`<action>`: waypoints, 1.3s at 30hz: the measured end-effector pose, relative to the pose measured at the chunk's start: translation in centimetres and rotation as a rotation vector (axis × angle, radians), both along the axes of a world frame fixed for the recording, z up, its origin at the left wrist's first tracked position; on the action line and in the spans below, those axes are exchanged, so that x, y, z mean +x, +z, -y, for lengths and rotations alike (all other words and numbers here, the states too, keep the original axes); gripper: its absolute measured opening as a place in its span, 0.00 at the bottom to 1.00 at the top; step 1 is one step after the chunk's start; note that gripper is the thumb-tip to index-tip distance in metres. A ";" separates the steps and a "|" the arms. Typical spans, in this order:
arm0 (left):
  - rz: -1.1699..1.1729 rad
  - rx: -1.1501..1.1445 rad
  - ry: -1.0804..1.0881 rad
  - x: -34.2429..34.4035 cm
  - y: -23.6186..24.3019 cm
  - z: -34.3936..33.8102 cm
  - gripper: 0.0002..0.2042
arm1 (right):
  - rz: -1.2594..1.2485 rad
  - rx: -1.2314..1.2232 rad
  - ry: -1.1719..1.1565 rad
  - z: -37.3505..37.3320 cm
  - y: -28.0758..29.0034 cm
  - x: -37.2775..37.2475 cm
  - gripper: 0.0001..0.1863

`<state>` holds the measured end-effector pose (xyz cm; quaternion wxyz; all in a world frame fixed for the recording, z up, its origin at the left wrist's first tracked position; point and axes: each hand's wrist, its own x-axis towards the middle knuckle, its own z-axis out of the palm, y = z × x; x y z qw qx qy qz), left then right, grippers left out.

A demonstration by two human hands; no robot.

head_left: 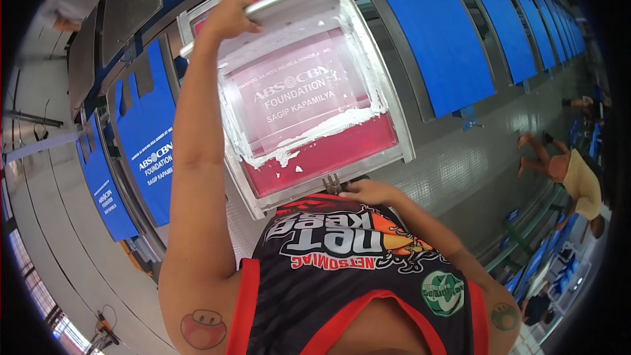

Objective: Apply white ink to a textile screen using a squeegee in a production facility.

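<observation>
A silver screen-printing frame (403, 135) lies before me, its red mesh (322, 162) smeared with white ink (348, 118) around a block of white lettering. At its far end my left hand (234, 18) is closed on a wide squeegee (282, 10), which spans the frame at a tilt and carries white ink along its lower side. My right hand (373, 192) is at the near edge of the frame, its fingers curled there beside a small metal clamp (332, 184). Part of its grip is hidden.
Blue printing pieces (437, 46) lie on boards in a row to the right. More blue pieces (146, 144), some with white lettering, lie to the left. Another person (572, 181) stands at the right, and someone's hand (66, 21) shows at the far left.
</observation>
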<state>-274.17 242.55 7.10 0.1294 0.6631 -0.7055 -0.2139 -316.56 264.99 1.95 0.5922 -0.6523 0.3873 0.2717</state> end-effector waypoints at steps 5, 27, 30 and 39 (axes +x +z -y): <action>0.110 -0.060 0.093 -1.2 -3.2 -1.8 0.22 | 0.135 0.196 -0.678 -3.6 -1.2 1.2 0.15; 0.290 0.024 0.229 -5.3 -2.6 -4.7 0.20 | 0.225 -0.085 -0.612 -4.8 -0.6 1.3 0.09; 0.331 0.058 0.233 -6.2 -2.1 -6.0 0.19 | 0.210 -0.067 -0.604 -4.4 0.0 1.5 0.09; 0.232 -0.251 0.220 -20.9 -4.2 -24.8 0.12 | 0.220 -0.085 -0.592 -4.2 -1.6 0.9 0.10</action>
